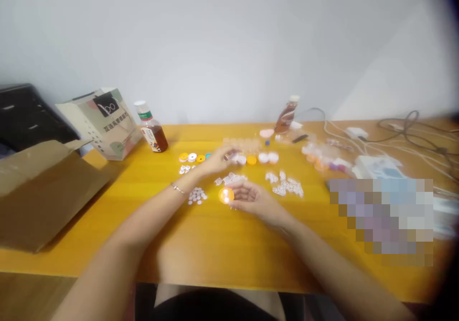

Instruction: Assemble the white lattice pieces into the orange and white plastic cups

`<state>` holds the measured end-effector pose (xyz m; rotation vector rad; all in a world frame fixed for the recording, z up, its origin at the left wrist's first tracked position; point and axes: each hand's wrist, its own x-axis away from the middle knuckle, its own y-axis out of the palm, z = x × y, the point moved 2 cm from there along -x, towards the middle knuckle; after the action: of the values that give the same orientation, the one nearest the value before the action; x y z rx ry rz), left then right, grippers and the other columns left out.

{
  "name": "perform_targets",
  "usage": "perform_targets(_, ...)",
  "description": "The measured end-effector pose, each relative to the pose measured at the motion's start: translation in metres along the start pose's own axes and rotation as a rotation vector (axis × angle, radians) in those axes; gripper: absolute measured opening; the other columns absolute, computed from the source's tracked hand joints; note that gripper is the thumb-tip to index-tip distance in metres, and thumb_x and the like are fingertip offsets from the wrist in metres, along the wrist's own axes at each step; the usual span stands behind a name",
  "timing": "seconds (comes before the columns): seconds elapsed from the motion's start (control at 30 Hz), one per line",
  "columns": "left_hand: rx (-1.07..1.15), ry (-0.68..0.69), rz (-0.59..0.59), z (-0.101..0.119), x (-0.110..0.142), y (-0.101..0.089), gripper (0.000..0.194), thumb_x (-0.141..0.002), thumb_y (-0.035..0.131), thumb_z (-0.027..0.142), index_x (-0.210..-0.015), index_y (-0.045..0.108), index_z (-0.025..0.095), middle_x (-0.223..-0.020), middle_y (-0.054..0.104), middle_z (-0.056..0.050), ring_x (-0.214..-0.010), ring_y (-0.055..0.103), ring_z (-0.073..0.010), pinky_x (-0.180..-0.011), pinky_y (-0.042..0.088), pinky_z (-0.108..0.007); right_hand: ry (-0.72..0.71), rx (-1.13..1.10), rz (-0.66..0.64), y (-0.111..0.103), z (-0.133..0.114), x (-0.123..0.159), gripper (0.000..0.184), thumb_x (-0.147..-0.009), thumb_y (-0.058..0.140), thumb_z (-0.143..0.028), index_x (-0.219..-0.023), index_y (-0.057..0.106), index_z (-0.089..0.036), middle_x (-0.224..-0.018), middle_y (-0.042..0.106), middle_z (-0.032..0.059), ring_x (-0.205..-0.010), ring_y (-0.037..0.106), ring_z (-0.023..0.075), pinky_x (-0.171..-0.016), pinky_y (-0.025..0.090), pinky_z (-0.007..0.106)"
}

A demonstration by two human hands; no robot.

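Note:
My right hand [253, 199] lies on the yellow table [215, 244], its fingers curled round a small round orange container [226, 195]. My left hand [219, 160], with a thin bracelet on its wrist, reaches further back to a row of small coloured round containers [192, 157]; its fingers pinch something I cannot make out. Small white pieces [197, 195] lie in several little heaps between and beside the two hands, with another heap [287, 184] to the right.
An open cardboard box [43, 192] stands at the left, a paper bag [103, 120] and a brown bottle [152, 129] behind it. Another bottle [286, 115], cables [412, 129], a white adapter [355, 132] and plastic packets [376, 168] fill the back right.

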<state>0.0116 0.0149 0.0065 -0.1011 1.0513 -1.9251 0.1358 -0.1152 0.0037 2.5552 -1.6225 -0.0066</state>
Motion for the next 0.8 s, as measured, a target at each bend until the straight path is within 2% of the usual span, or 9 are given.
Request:
perform_targets(0.07, 0.246, -0.003, -0.045, 0.004, 0.02, -0.012, 0.03, -0.077, 0.055, 0.02, -0.106, 0.056, 0.017, -0.112, 0.057, -0.008, -0.099, 0.054, -0.0173, -0.083, 0.043, -0.03, -0.01, 0.007, 0.009, 0.0, -0.001, 0.001, 0.032, -0.062, 0.071, -0.022, -0.092, 0.059, -0.021, -0.084, 0.063, 0.0004, -0.077, 0.059, 0.0115, -0.08, 0.047, 0.031)
perform_targets(0.17, 0.578, -0.072, -0.084, 0.012, 0.051, -0.027, 0.035, -0.074, 0.062, 0.021, -0.108, 0.056, 0.018, -0.112, 0.057, -0.008, -0.099, 0.054, -0.0176, -0.085, 0.043, -0.032, -0.03, 0.02, 0.02, 0.0, -0.005, 0.003, 0.032, -0.063, 0.07, -0.022, -0.093, 0.059, -0.021, -0.088, 0.063, 0.0006, -0.077, 0.059, 0.0111, -0.08, 0.048, 0.031)
perform_targets(0.33, 0.897, -0.179, -0.071, 0.03, 0.094, -0.032, 0.033, -0.078, 0.058, 0.022, -0.112, 0.055, 0.021, -0.111, 0.056, -0.007, -0.097, 0.055, -0.0153, -0.083, 0.045, -0.029, -0.075, 0.028, 0.071, 0.0, -0.01, 0.005, 0.033, -0.065, 0.069, -0.024, -0.096, 0.058, -0.021, -0.095, 0.064, 0.003, -0.081, 0.061, 0.0132, -0.077, 0.049, 0.031)
perform_targets(0.43, 0.957, -0.189, -0.05, 0.036, 0.106, -0.027, 0.038, -0.078, 0.059, 0.021, -0.115, 0.051, 0.022, -0.111, 0.056, -0.007, -0.096, 0.055, -0.015, -0.081, 0.046, -0.027, -0.094, 0.031, 0.117, 0.001, -0.01, 0.004, 0.032, -0.065, 0.069, -0.024, -0.095, 0.057, -0.02, -0.095, 0.065, 0.0039, -0.084, 0.061, 0.0141, -0.079, 0.048, 0.031)
perform_targets(0.6, 0.928, -0.223, 0.029, 0.031, 0.112, -0.019, 0.028, -0.078, 0.059, 0.025, -0.106, 0.058, 0.018, -0.107, 0.059, -0.008, -0.096, 0.055, -0.0166, -0.081, 0.045, -0.027, -0.108, 0.05, 0.168, 0.0, -0.009, 0.002, 0.032, -0.064, 0.07, -0.023, -0.093, 0.058, -0.019, -0.091, 0.066, 0.0035, -0.083, 0.062, 0.0146, -0.083, 0.047, 0.032)
perform_targets(0.8, 0.828, -0.275, 0.014, 0.024, 0.115, -0.018, 0.042, -0.073, 0.065, 0.027, -0.113, 0.055, 0.02, -0.107, 0.06, -0.007, -0.093, 0.056, -0.0171, -0.076, 0.044, -0.025, -0.102, 0.074, 0.195, 0.0, -0.007, 0.0, 0.031, -0.064, 0.07, -0.023, -0.092, 0.058, -0.019, -0.092, 0.066, 0.0051, -0.084, 0.062, 0.0156, -0.085, 0.047, 0.035)
